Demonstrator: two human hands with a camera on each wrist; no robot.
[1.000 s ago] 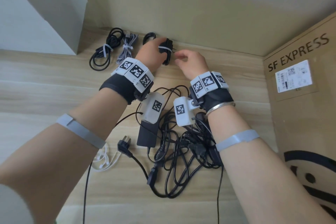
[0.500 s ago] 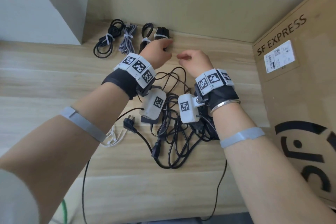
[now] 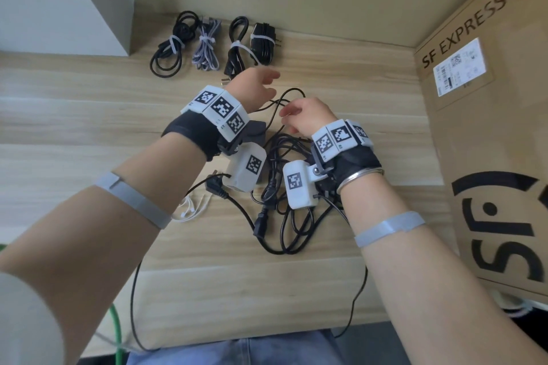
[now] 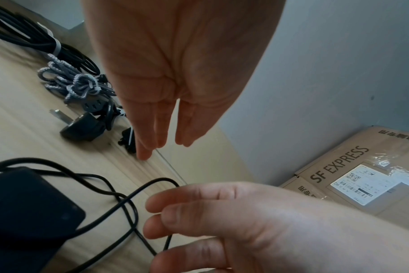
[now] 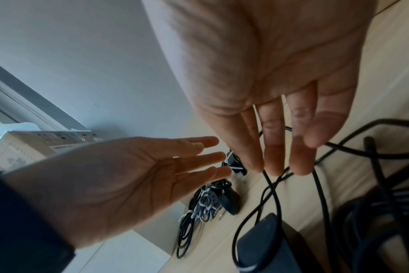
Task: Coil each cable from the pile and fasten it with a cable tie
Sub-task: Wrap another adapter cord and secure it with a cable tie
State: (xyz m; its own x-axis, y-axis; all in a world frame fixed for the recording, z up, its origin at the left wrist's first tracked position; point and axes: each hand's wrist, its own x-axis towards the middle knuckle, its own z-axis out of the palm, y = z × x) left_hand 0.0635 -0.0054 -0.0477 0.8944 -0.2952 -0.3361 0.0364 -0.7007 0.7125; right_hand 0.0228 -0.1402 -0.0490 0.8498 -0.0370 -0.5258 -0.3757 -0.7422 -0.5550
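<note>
While 4 tied coils (image 3: 213, 41) lie at the desk's (image 3: 89, 115) far edge, the left hand (image 3: 256, 89) and right hand (image 3: 305, 114) hover with fingers relaxed, holding nothing, above the tangled cable pile (image 3: 284, 187).

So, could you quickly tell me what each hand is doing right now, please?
Left hand: open, fingers straight, holding nothing.
Right hand: open, fingers loosely extended over the loose black cable, not gripping it.

4 tied cable bundles (image 3: 213, 41), 1 loose cable pile (image 3: 284, 195), 2 cardboard boxes (image 3: 486, 115).
</note>
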